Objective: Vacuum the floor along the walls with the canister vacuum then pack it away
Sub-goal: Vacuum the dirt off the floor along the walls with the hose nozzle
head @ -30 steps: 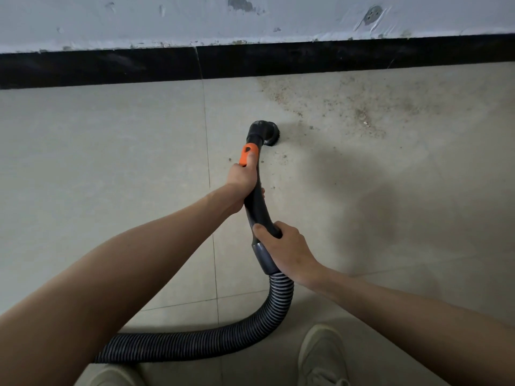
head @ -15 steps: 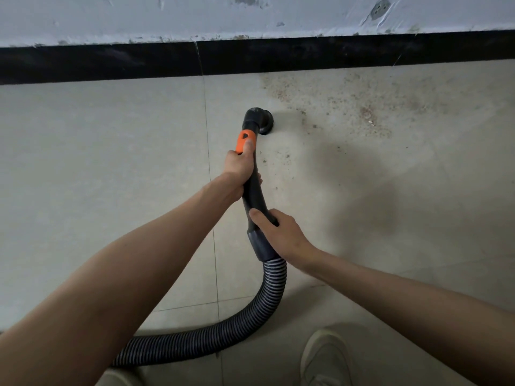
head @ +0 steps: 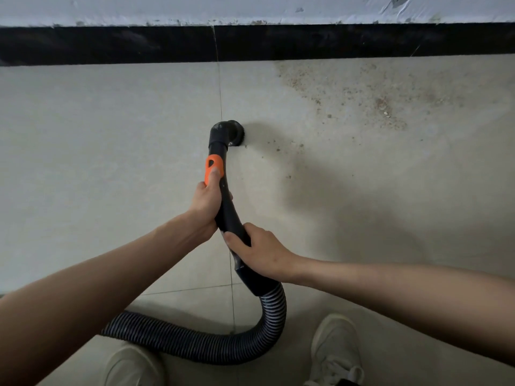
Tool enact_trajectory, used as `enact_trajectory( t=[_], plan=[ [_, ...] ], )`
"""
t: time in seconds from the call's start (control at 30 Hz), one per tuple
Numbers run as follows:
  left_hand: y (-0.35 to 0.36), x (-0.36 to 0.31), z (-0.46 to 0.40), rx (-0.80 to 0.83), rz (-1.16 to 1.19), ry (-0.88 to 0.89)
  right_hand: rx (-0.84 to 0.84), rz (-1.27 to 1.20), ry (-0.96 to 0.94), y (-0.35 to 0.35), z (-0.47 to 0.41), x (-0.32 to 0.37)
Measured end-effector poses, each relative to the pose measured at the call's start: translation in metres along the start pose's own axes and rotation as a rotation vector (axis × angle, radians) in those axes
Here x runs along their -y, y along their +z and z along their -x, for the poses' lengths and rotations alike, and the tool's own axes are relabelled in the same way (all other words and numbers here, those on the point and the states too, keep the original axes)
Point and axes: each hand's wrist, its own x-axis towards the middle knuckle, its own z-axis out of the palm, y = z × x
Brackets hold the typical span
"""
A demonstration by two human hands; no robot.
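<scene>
The vacuum wand (head: 227, 207) is reaching out over the tiled floor (head: 111, 149), its round brush nozzle (head: 232, 132) sitting on the tile short of the black skirting (head: 111, 44); the ribbed hose (head: 195, 344) is looping back between two pale shoes (head: 334, 349); the canister itself is lying out of view. The wand is looking rigid and light, the hose soft and springy, so steering is probably best done from the stiff curved tube rather than the ribs. The left hand (head: 207, 203) is wrapping the tube just below the orange collar (head: 214, 168), thumb lying on it; the right hand (head: 260, 253) is clamping the tube lower, near the hose cuff; both forearms are extending forward, hands close together. Brown grit (head: 376, 98) is lying to the nozzle's right, near the wall.
</scene>
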Motion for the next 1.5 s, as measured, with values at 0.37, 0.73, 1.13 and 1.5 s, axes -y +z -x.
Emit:
enact_trajectory(
  t=[0.37,0.73,1.13,1.5],
  plan=[
    [0.024,0.013,0.011,0.074,-0.052,0.006,-0.122,-0.006,0.049,0.003,0.015,-0.007],
    [0.05,-0.016,-0.009,0.289,-0.037,-0.187,-0.209,-0.13,0.105,-0.01,0.016,-0.01],
    [0.001,-0.017,-0.021,0.204,0.115,-0.122,0.001,-0.181,0.053,0.0,-0.008,0.022],
    [-0.006,0.021,0.009,0.197,0.117,-0.109,0.004,-0.123,0.111,0.024,0.022,0.001]
  ],
)
